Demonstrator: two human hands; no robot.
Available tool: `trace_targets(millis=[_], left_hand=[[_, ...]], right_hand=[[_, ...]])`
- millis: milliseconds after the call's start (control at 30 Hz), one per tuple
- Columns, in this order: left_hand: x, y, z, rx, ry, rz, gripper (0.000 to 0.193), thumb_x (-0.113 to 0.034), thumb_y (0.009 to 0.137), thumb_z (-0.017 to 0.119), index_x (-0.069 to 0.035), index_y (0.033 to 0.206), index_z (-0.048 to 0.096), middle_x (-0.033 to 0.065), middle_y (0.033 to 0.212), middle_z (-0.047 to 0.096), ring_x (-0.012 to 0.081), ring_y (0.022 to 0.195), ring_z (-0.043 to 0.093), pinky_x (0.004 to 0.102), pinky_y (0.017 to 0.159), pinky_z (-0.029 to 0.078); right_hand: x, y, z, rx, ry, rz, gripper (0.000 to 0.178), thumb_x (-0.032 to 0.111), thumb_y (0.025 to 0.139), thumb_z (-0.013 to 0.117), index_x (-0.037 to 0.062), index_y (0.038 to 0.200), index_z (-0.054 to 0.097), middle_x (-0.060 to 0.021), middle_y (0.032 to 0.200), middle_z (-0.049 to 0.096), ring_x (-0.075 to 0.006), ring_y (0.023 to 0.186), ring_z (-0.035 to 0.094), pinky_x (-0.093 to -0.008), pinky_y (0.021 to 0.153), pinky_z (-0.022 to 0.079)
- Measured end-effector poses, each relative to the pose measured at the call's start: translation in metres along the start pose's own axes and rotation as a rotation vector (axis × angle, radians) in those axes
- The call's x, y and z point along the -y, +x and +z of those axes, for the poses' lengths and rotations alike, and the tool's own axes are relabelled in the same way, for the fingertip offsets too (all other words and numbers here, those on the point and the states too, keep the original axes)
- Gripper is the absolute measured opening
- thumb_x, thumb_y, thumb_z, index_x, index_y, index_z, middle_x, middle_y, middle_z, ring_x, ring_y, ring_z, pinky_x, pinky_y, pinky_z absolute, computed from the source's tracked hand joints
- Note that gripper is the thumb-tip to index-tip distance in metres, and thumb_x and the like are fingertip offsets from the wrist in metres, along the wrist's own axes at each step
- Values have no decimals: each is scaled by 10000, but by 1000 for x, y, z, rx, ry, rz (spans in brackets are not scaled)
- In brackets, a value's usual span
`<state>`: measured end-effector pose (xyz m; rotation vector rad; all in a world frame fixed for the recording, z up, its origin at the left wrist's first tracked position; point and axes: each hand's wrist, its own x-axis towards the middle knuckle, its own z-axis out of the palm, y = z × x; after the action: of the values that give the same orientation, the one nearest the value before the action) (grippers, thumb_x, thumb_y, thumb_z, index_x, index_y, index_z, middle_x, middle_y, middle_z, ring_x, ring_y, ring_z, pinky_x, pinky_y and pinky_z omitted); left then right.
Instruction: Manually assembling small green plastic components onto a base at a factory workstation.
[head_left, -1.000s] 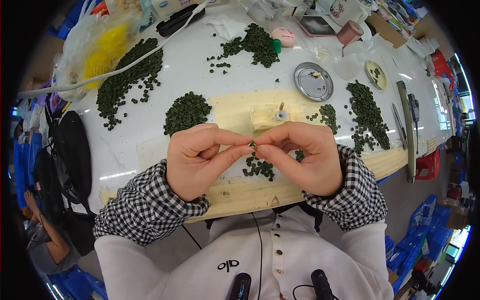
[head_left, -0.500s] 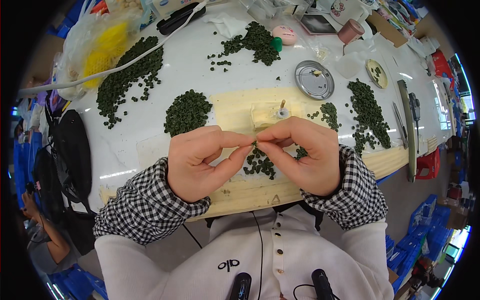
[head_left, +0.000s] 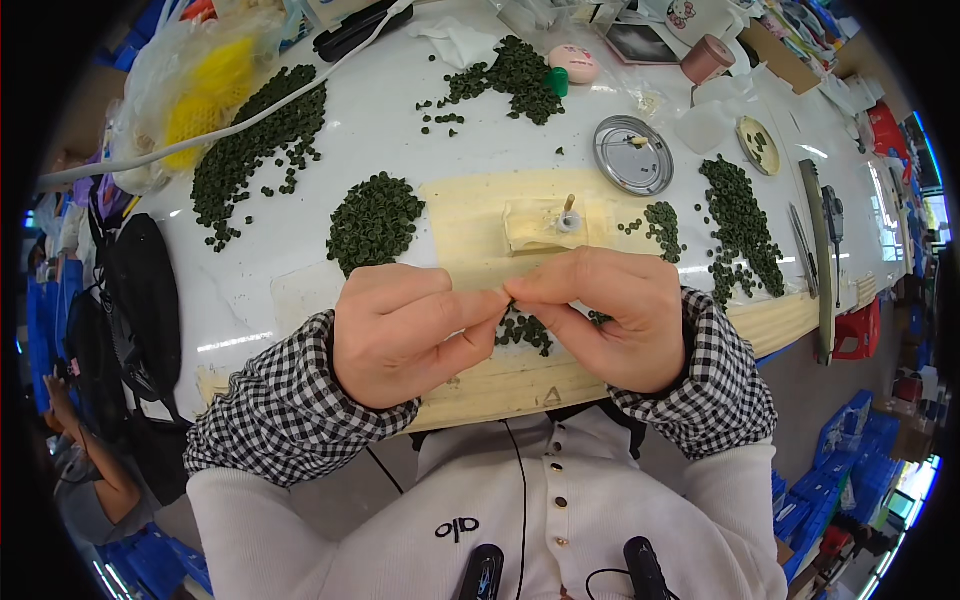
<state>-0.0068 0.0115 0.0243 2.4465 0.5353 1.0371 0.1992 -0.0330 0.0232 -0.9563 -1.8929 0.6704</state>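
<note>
My left hand (head_left: 405, 335) and my right hand (head_left: 620, 310) meet fingertip to fingertip over the front of the table. Both are closed in a pinch on a tiny dark green piece (head_left: 512, 303), mostly hidden by the fingers. Under them lies a loose group of small round dark green pieces (head_left: 525, 332), partly covered by my hands. Just beyond stands a yellow-taped block (head_left: 532, 230) with a small white cylinder and a thin wooden peg. A dense heap of the same pieces (head_left: 375, 222) sits beyond my left hand, and a smaller cluster (head_left: 663, 230) beyond my right.
More green piles lie at the far left (head_left: 255, 140), far middle (head_left: 520, 80) and right (head_left: 740, 225). A round metal lid (head_left: 610, 160) and a cream dish (head_left: 757, 147) hold small bits. Tweezers (head_left: 803, 250) lie at right. A white cable (head_left: 250, 122) crosses the left; a black bag (head_left: 140, 300) lies there.
The left fingers have curled in more and turned slightly, with the two hands' fingertips still together. The view has shifted a little.
</note>
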Motion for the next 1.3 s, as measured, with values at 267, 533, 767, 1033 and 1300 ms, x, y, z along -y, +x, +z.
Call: trace_targets(millis=[267, 533, 767, 1033, 1300], left_hand=[[-1, 1, -3, 53, -39, -3, 228, 38, 666, 697, -19, 880, 641, 39, 579, 517, 189, 453, 529, 288, 411, 415], [2, 3, -7, 58, 88, 43, 244, -11, 681, 725, -38, 912, 653, 27, 593, 521, 171, 463, 515, 283, 419, 392], [3, 1, -6, 13, 183, 117, 318, 40, 618, 731, -70, 908, 661, 3, 541, 389, 165, 441, 395, 303, 411, 302], [5, 1, -6, 8, 155, 126, 311, 45, 637, 722, -72, 919, 665, 3, 532, 378, 146, 429, 373, 284, 413, 296], [12, 0, -7, 149, -831, -904, 104, -69, 868, 627, 8, 937, 639, -110, 559, 408, -5, 466, 269, 187, 432, 207]], right_hand=[[0, -1, -1, 13, 1, -1, 155, -69, 752, 645, -21, 899, 655, -109, 777, 650, -224, 663, 641, -274, 580, 513], [1, 1, -3, -5, -60, -35, 190, -72, 751, 647, -27, 937, 649, -117, 810, 648, -227, 689, 645, -277, 600, 521], [2, 1, -2, -12, -102, -76, 193, -76, 751, 648, -28, 937, 641, -112, 806, 645, -229, 690, 643, -282, 607, 525], [3, 2, -3, -6, -104, -93, 188, -73, 754, 649, -24, 935, 640, -118, 795, 644, -234, 679, 645, -287, 599, 523], [5, 4, -6, -92, -198, 2, 226, -57, 766, 652, -10, 987, 646, -116, 733, 621, -210, 591, 613, -276, 522, 485]])
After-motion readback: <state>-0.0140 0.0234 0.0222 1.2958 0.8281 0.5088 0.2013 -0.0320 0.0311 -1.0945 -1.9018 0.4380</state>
